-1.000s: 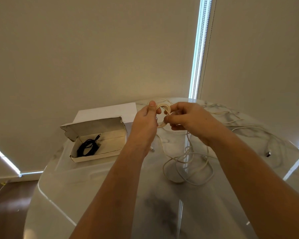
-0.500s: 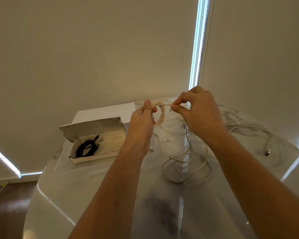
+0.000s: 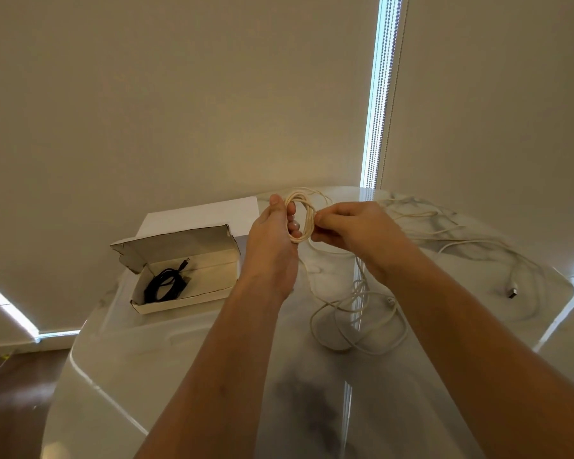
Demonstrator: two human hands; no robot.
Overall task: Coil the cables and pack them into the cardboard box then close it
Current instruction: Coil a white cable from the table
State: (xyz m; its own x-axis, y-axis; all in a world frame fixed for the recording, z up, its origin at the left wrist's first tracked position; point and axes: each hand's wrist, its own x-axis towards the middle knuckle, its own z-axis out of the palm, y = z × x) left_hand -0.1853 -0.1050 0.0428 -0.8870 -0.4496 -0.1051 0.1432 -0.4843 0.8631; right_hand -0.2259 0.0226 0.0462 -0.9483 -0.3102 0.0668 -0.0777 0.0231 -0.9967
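The left hand (image 3: 272, 246) is raised above the table (image 3: 212, 376), thumb up, its fingers curled through a small coil (image 3: 301, 216) of cream cable and gripping it; the right hand (image 3: 355, 228) meets the coil from the right, thumb and forefinger pinching the strands at its right edge, the other fingers folded under; the coil stands nearly upright between the two hands, clear of the tabletop. From its lower edge the loose cable (image 3: 358, 313) drops to the table and lies in tangled loops below the right wrist; more pale cable (image 3: 478, 246) trails across the far right side, ending in what looks like a plug (image 3: 513, 292), though it is too small to be sure. The box (image 3: 186, 294) sits open at the left, well apart from the hands, lid tilted back; a coiled black cable (image 3: 164, 286) lies inside at its left end; a white sheet (image 3: 196, 215) lies behind it.
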